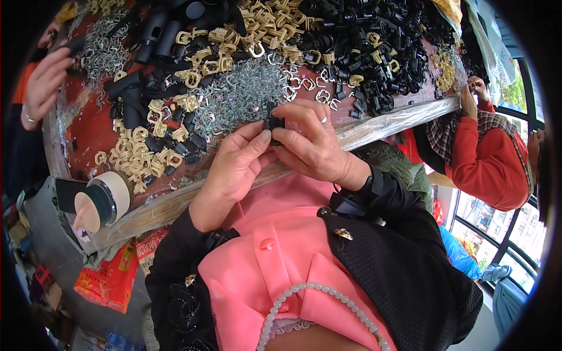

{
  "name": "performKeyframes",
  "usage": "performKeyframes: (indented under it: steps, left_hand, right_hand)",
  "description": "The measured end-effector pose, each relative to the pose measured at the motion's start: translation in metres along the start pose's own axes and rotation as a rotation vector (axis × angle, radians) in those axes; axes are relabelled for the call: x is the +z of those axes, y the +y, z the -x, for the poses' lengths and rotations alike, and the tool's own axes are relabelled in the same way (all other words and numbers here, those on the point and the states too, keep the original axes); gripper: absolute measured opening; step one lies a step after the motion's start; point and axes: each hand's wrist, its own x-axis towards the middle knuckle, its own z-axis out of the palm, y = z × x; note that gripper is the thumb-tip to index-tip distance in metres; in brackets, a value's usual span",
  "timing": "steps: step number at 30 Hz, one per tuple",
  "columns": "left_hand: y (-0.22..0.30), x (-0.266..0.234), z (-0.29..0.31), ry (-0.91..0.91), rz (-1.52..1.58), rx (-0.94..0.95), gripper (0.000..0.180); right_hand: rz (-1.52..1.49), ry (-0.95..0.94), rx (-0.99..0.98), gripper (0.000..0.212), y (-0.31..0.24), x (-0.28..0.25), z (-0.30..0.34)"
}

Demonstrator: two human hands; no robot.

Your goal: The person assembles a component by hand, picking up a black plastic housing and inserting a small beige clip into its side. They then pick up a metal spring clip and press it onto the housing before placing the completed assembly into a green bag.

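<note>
- The left hand (232, 167) grips a small black plastic part (272, 121) between thumb and fingers; the right hand (316, 143) pinches it too, above the table's near edge (380, 124).
- This piece seems mid-handling; whether it is complete cannot be told.
- Loose tan plastic clips (137, 153), silvery metal clips (240, 93) and black plastic fittings (380, 70) lie heaped, so much apparently remains.
- Finished pieces cannot be told apart.

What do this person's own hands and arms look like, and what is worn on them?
The left hand and the right hand are bare, without gloves. Long black sleeves cover the arms: the left sleeve and the right sleeve both leave the wrist uncovered.
</note>
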Motion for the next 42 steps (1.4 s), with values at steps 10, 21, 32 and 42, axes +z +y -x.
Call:
performKeyframes:
  steps: [10,21,32,42]
  left_hand:
    - [0.0,-0.002,0.0,-0.03,-0.003,-0.028,0.024]
    - [0.002,-0.002,0.001,-0.016,-0.034,-0.038,0.025]
    - [0.003,-0.001,0.003,-0.021,-0.068,-0.022,0.026]
    - [-0.002,0.001,0.001,0.011,-0.073,0.025,0.023]
  right_hand:
    - [-0.206,-0.052,0.155,0.03,0.005,-0.009,0.002]
    - [-0.066,-0.055,0.227,0.028,0.029,-0.025,0.005]
    - [0.263,-0.131,0.37,0.016,0.082,-0.014,0.024]
    - [0.259,-0.113,0.264,0.015,0.073,-0.021,0.028]
